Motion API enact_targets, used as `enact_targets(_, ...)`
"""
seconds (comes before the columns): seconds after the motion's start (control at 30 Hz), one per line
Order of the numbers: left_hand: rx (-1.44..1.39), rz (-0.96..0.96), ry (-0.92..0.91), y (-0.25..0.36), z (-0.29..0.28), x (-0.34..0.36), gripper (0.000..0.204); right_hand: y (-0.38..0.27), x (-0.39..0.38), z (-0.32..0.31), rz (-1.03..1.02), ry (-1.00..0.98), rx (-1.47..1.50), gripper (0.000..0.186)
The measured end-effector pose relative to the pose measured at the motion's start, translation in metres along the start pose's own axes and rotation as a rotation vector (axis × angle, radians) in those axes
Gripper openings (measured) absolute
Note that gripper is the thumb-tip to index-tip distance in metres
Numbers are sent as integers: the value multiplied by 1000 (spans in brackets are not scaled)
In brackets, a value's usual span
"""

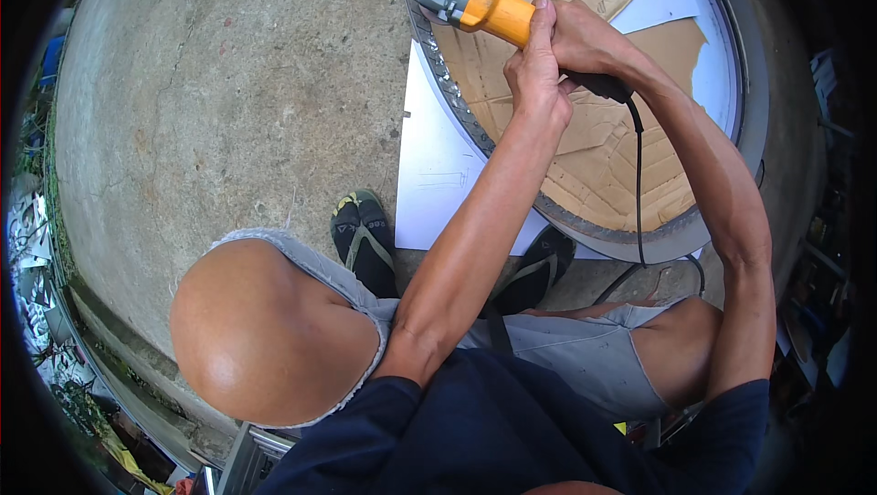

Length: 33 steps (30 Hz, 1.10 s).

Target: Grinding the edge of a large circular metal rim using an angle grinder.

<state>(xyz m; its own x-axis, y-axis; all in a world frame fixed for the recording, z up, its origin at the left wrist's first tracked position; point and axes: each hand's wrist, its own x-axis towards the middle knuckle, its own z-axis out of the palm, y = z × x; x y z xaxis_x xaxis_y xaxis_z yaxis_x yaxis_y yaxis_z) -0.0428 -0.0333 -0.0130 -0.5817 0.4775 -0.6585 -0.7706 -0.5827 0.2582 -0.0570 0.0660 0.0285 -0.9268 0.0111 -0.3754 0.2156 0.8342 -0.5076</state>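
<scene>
Head view | left hand (537,75) wrapped around grinder (475,4) body, thumb up along it | right hand (585,38) closed on the black rear grip | grinder – orange, head over metal ring (457,93) rim, top centre | ring lies on concrete floor (228,111), cardboard (603,157) inside | cord (638,184) hangs down – feet in sandals (364,239) just beside ring.

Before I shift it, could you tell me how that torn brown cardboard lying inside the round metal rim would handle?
The cardboard looks light and floppy: it is creased and torn at its edges. It would probably sag or rip if lifted by one corner. Lying flat inside the metal rim, it should slide rather than roll.
</scene>
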Motion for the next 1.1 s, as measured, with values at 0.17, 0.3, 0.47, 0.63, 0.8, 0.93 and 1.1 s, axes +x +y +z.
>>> enact_targets(0.17, 20, -15, -2, 0, -2, 1, 74, 5, 2, 3, 22, -10, 2, 31)
enact_targets(0.3, 11, -23, 3, 0, -2, 0, 74, 6, 5, 2, 12, -14, 16, 31)
enact_targets(0.47, 8, -20, -40, -2, 0, 2, 74, 12, 3, 2, 12, 16, 13, 31)
enact_targets(0.63, 10, -17, -25, 0, -2, 2, 73, 9, 7, 5, 8, -1, 8, 31)
enact_targets(0.8, 21, -18, -39, 6, -6, 2, 75, 7, 10, 4, 9, -13, -5, 33)
enact_targets(0.93, -1, -35, -38, 5, -3, 0, 78, 8, 12, 2, -20, -37, -38, 36)
enact_targets(1.1, 12, -35, -85, 8, -2, 1, 80, 4, 11, -1, 2, -12, -20, 32)
